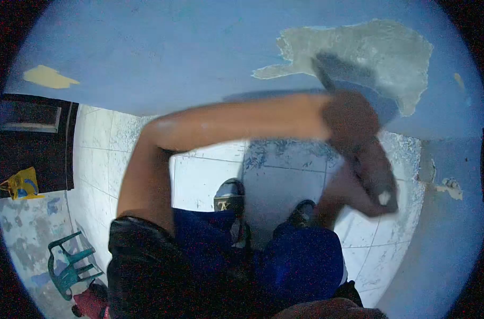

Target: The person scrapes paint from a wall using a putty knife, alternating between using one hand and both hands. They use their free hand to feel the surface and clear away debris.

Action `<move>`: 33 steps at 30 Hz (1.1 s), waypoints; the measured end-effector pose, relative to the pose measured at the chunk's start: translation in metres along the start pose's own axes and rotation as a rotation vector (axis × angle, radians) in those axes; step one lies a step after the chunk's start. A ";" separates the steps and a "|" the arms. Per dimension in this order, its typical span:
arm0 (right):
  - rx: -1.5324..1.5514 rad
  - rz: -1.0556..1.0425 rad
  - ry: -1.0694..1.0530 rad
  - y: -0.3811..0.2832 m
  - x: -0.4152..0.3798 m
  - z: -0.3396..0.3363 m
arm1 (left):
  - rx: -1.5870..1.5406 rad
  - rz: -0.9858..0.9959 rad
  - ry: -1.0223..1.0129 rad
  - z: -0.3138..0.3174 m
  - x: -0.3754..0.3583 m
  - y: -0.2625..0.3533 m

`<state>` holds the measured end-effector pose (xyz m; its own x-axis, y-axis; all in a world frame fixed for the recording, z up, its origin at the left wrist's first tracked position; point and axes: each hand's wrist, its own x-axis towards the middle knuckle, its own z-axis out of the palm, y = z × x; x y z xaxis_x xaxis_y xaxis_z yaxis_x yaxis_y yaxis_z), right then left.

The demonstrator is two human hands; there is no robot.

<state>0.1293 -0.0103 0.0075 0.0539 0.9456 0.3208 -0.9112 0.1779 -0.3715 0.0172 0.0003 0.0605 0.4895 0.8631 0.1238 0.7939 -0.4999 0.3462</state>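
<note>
My left arm reaches across in front of me to the peeling blue wall (pixel 162 53). My left hand (pixel 351 117), blurred by motion, is closed around a scraper (pixel 323 73) whose narrow dark blade points up at a bare grey patch (pixel 375 45) with ragged paint edges. Just below it, close to the left hand, my right hand (pixel 367 186) is curled, also smeared by motion. A small pale spot shows at its fingers; what it grips I cannot tell. A dark shadow of hand and tool falls on the patch.
Paint flakes lie scattered on the white tiled floor (pixel 204 170) along the wall. At left are a dark door (pixel 29 143), a yellow bag (pixel 22 183) and a green plastic chair (pixel 69 274). A side wall (pixel 449 223) with chipped paint stands close on the right.
</note>
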 end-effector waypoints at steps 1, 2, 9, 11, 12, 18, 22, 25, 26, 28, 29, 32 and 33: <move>-0.003 0.009 -0.010 0.008 0.003 0.001 | -0.010 -0.014 -0.020 -0.003 -0.014 -0.017; -0.005 0.018 -0.027 0.013 0.003 0.001 | -0.014 -0.018 -0.041 -0.001 -0.019 -0.028; -0.030 0.036 -0.095 0.001 -0.008 0.003 | -0.123 0.208 0.280 0.014 -0.025 -0.041; -0.051 0.065 -0.190 0.006 -0.004 0.004 | -0.040 0.182 0.195 0.010 -0.019 -0.038; -0.081 0.079 -0.220 0.007 -0.004 0.004 | -0.026 0.113 0.159 0.009 -0.021 -0.032; -1.047 0.048 -0.510 -0.031 0.008 -0.018 | -0.095 -0.243 -0.303 0.002 -0.032 -0.013; -1.586 0.330 -1.234 -0.049 0.015 0.010 | -0.110 -0.281 -0.377 0.015 -0.044 -0.020; -1.646 0.540 -1.501 -0.027 0.018 0.027 | -0.242 -0.315 -0.345 0.024 -0.065 -0.018; -1.667 0.630 -1.545 -0.020 0.028 0.029 | -0.309 -0.382 -0.405 0.022 -0.063 -0.026; -1.500 0.513 -1.704 -0.006 0.037 0.019 | -0.460 -0.373 -0.403 0.036 -0.078 -0.053; -1.412 0.460 -1.768 -0.001 0.039 0.021 | -0.543 -0.297 -0.352 0.040 -0.089 -0.056; -1.497 0.726 -1.825 0.007 0.055 0.051 | -0.813 -0.461 -0.422 -0.005 -0.112 -0.055; -1.520 0.760 -1.857 0.012 0.059 0.057 | -0.779 -0.440 -0.397 -0.004 -0.116 -0.061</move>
<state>0.0985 0.0321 0.0712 -0.9455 0.0049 -0.3255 0.1839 0.8330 -0.5217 -0.0893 -0.0695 0.0286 0.4057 0.8030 -0.4365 0.5444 0.1714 0.8211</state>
